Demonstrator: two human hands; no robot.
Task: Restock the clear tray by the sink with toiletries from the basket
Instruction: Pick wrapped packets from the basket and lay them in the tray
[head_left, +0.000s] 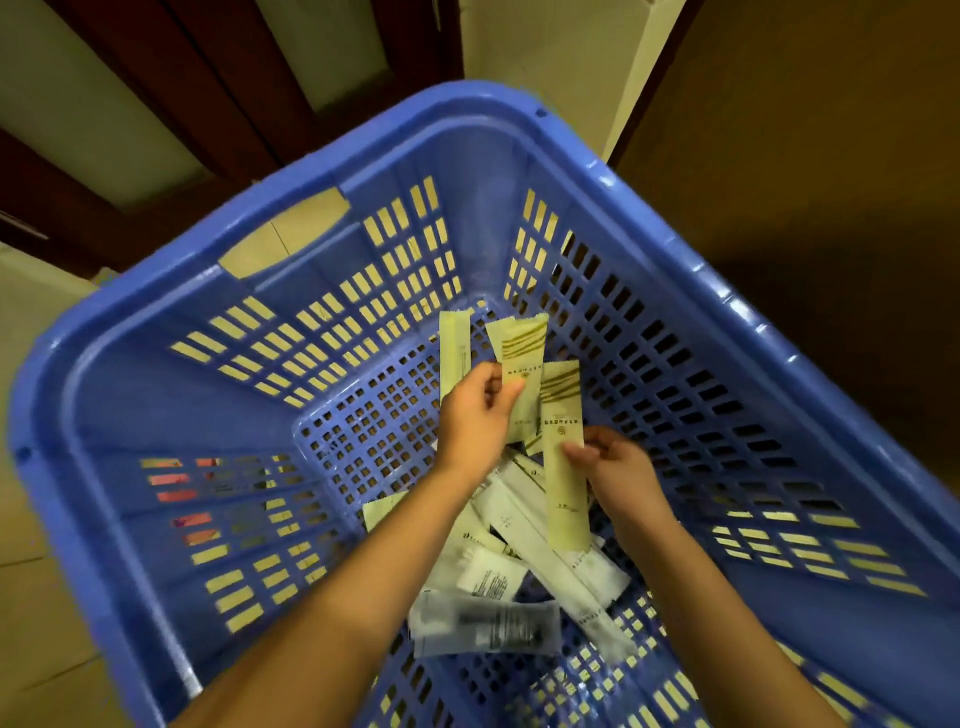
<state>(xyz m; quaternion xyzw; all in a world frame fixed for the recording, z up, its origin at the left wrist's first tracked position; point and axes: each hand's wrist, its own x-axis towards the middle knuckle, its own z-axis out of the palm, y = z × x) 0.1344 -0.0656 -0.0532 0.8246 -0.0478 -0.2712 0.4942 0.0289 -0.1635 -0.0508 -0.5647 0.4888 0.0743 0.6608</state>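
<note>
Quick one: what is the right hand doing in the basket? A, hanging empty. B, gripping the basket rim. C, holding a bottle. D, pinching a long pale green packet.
D: the right hand pinches a long pale green packet above the white packets lying in the blue basket.

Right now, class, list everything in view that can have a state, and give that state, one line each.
Blue basket: upright, open-topped, packets on its floor.
Left hand: grips two pale green packets, fanned.
Right hand: pinches one long green packet, raised off the heap.
White packets: heaped loose on the basket floor.
Clear sachet: lying flat at the heap's near end.
</note>
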